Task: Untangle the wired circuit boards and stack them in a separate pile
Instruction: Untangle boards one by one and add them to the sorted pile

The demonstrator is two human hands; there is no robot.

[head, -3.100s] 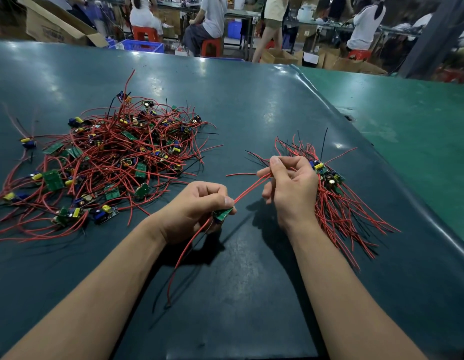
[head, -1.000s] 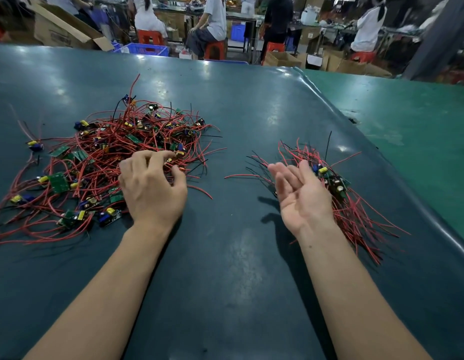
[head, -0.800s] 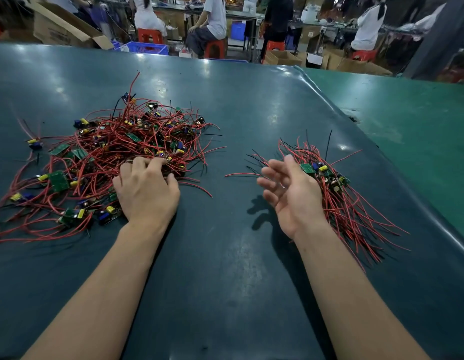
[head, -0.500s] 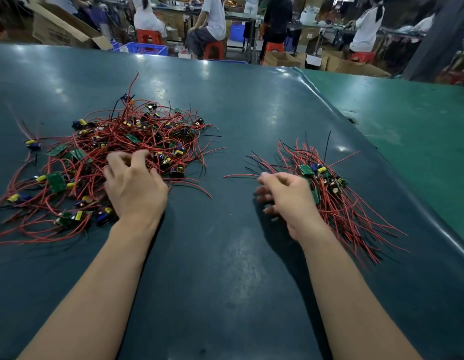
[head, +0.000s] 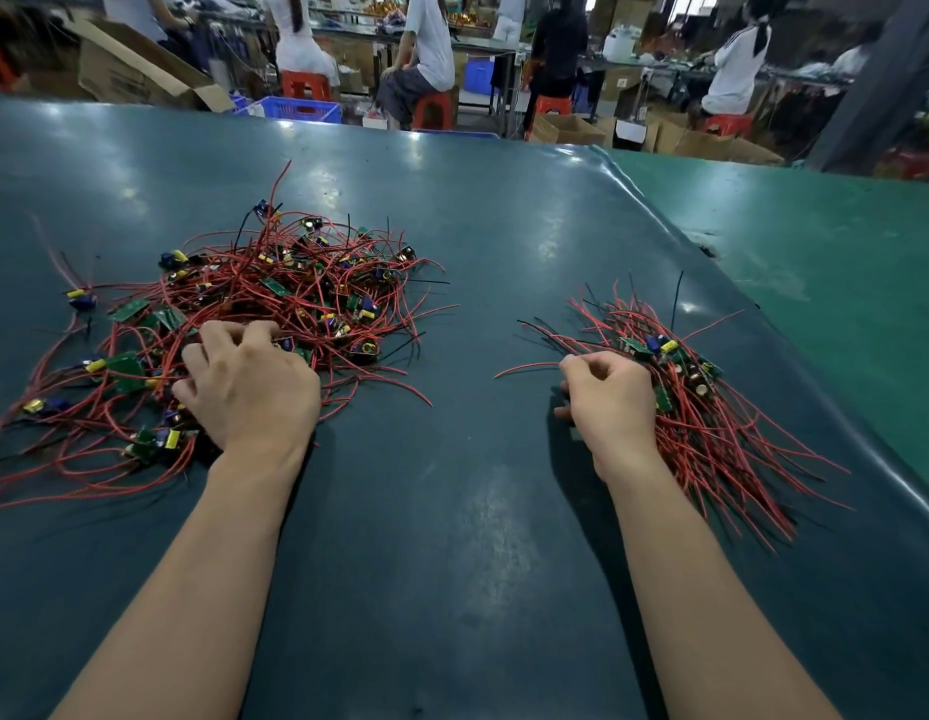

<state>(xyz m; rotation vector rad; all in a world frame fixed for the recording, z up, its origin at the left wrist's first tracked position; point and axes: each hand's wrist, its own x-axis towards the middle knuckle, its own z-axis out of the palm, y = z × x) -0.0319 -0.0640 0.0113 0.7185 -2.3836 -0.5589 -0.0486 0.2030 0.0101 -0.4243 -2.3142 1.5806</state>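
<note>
A dark teal bench (head: pixel 452 511) is seen from above, with two heaps of small green circuit boards trailing red wires laid on it well apart. The tangled pile (head: pixel 275 314), the larger one, is spread over the left part of the bench, its boards and wires crossed over one another in all directions. The left hand (head: pixel 244 387) is laid palm down on the near edge of this pile, its fingers (head: pixel 218 335) curled down into the wires; what exactly is pinched beneath them cannot be told. The sorted pile (head: pixel 711 428) is placed at the right, its wires mostly aligned and fanned toward the near right. The right hand (head: pixel 607 397) is rested on the bench just beside the left edge of this pile, its fingers curled loosely inward; whether a wire is pinched in them cannot be told. Seated people and cardboard boxes (head: pixel 134 70) are seen beyond the far edge.
</note>
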